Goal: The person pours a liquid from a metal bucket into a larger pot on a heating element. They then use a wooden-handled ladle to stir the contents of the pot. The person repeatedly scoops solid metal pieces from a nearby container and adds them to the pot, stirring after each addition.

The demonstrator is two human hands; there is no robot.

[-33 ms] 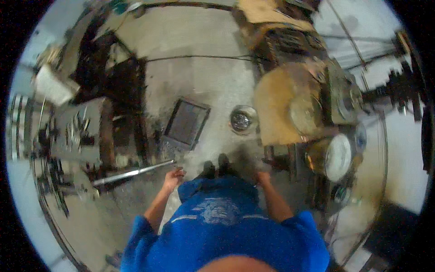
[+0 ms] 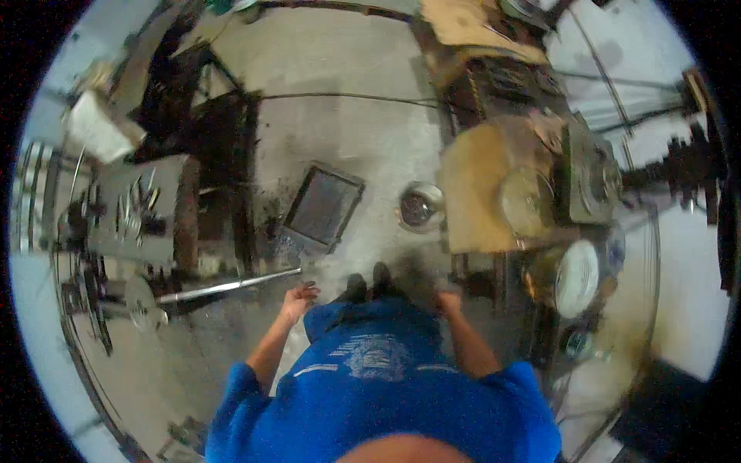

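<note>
My left hand [image 2: 298, 302] hangs beside my blue shirt, its fingers loosely bent and apart, with nothing visible in it. Just beyond it is the end of a long shiny metal bar [image 2: 231, 286], which reaches in from the left; a gap shows between hand and bar. On my other side, my right hand [image 2: 448, 302] hangs low by the shirt's edge. Its fingers are blurred and partly hidden, so I cannot make out a grip. Ahead on the floor lies a dark rectangular tray [image 2: 337, 231] with a raised frame, tilted in view.
Right of the tray stands a round metal pan [image 2: 419, 225] with dark contents. A workbench with a tan top [image 2: 471, 193] and a white-rimmed drum [image 2: 577, 278] are at right. A grey metal table [image 2: 174, 224] with several tools [image 2: 133, 212] stands left, near a round disc [image 2: 144, 302].
The surroundings have shifted slightly to the right in view, and the disc at left shows more clearly. Both hands stay at my sides in nearly the same pose.
</note>
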